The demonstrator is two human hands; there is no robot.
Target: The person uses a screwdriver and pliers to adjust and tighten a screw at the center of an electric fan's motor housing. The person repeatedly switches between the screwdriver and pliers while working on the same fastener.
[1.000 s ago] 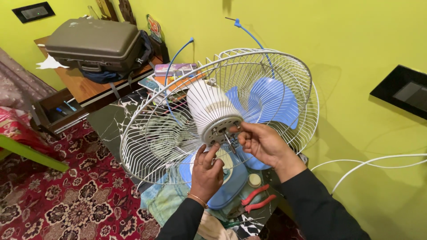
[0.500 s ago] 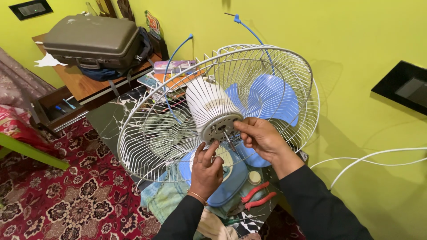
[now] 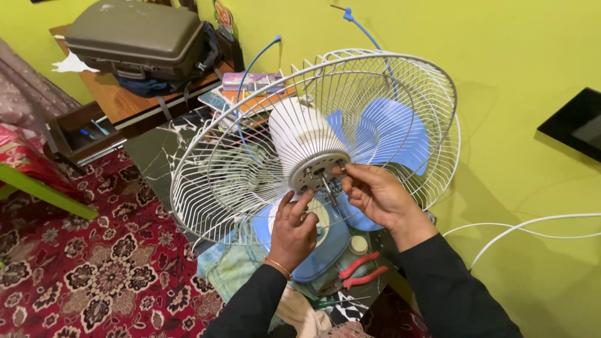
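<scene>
A white fan motor [image 3: 300, 134] lies tilted, its round metal face and shaft [image 3: 319, 176] turned toward me. A white wire guard [image 3: 206, 156] surrounds it, and blue fan blades [image 3: 388, 131] show behind. My left hand [image 3: 294, 228] pinches the lower rim of the motor face from below. My right hand [image 3: 375, 194] has its fingertips closed on a small screw at the right edge of that face. Both arms are in black sleeves. The fan's blue base [image 3: 325, 253] lies under my hands.
Red-handled pliers [image 3: 360, 270] lie on the floor by the base. At the upper left, a grey suitcase [image 3: 138, 34] rests on a wooden table [image 3: 119, 100]. A patterned red carpet [image 3: 75, 269] covers the left. A white cable [image 3: 532, 225] runs along the yellow-green wall.
The fan and guard have shifted slightly in view. My right fingertips have moved to the right edge of the motor face. My left hand stays under the rim.
</scene>
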